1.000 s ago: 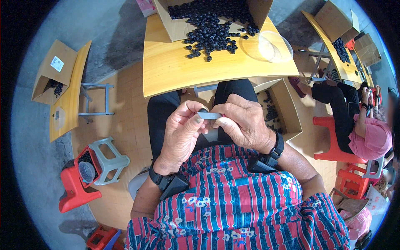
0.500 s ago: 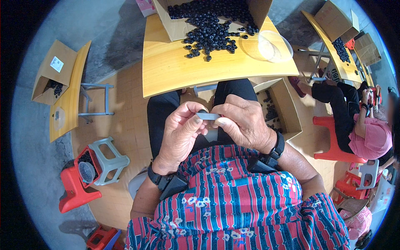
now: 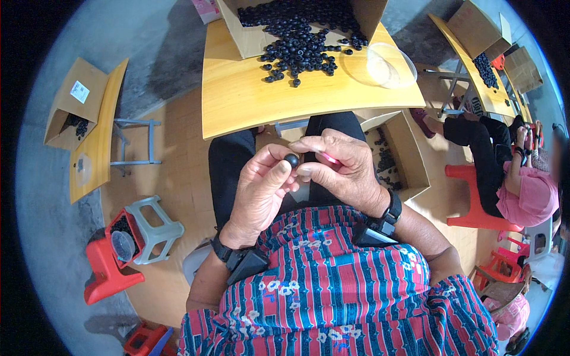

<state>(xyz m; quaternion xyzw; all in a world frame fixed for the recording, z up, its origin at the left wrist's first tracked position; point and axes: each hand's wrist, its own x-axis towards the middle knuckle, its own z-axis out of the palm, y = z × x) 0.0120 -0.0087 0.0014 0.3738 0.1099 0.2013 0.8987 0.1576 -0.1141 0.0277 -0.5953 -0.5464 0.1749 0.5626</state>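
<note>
The small black bead [image 3: 291, 160] sat pinched at the left hand's [image 3: 261, 193] fingertips, over the lap and below the worktop [image 3: 237, 101]. Just to its right, the right hand [image 3: 344, 172] clenched a thin pink tool [image 3: 328, 158], its long axis running sideways toward the bead. Both grips met there.

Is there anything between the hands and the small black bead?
Nothing visible does. The left hand already pinches the small black bead at its fingertips, and the right hand touches it from the other side.
</note>
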